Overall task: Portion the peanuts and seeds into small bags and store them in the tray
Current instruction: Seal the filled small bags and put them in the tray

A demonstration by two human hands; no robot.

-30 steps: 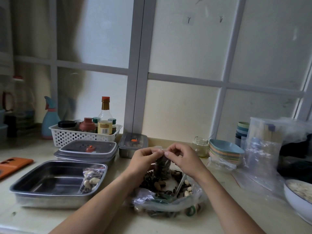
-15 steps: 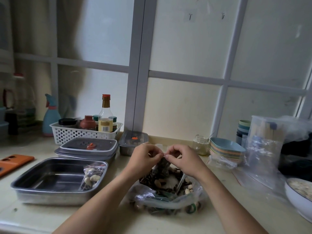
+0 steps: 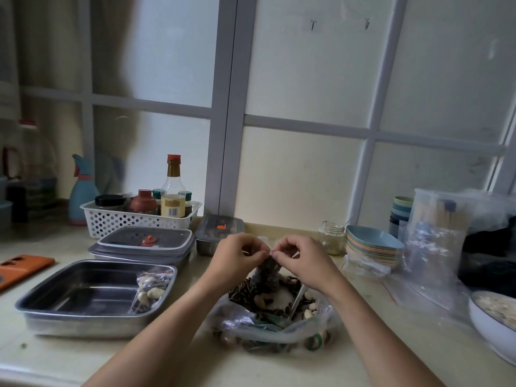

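Pinching the small clear seed-filled bag (image 3: 267, 274) right of the shallow steel tray (image 3: 83, 294), left hand (image 3: 237, 256) and right hand (image 3: 305, 261) have drawn together: sealing seems underway, storing next.

Nothing legible here: just a barcode on the yellow-labelled jar (image 3: 173, 205) in the white basket (image 3: 111, 219), digits too small to read. The gold neck label on the bottle (image 3: 173, 174) is a blur.
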